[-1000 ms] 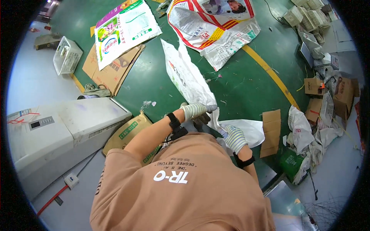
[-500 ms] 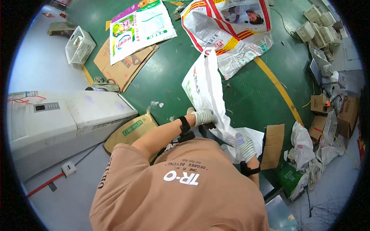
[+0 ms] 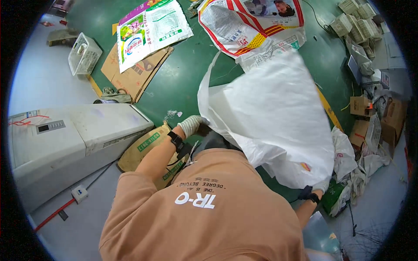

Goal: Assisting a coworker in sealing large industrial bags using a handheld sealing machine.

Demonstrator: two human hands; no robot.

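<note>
A large white woven sack (image 3: 274,113) is spread wide in front of me, its plain side up and a small coloured mark near its lower right corner. My left hand (image 3: 191,126), in a striped work glove with a dark palm, is closed on the sack's left edge. At the lower right corner my right hand (image 3: 321,186), also gloved, grips the sack; its fingers are mostly hidden behind the fabric. Both wrists wear black straps. Beyond the sack lies a bigger white sack with red and yellow bands (image 3: 261,32).
A printed white sack (image 3: 163,28) rests on flattened cardboard (image 3: 135,71) on the green floor. To the left are a white basket (image 3: 85,54), a long white appliance (image 3: 78,135) and a tan paper sack (image 3: 141,148). Boxes (image 3: 360,105) and crumpled bags (image 3: 343,150) crowd the right.
The white sack has gone from a narrow, bunched strip to a broad spread sheet. My left hand moved left, my right hand moved right and nearer to me.
</note>
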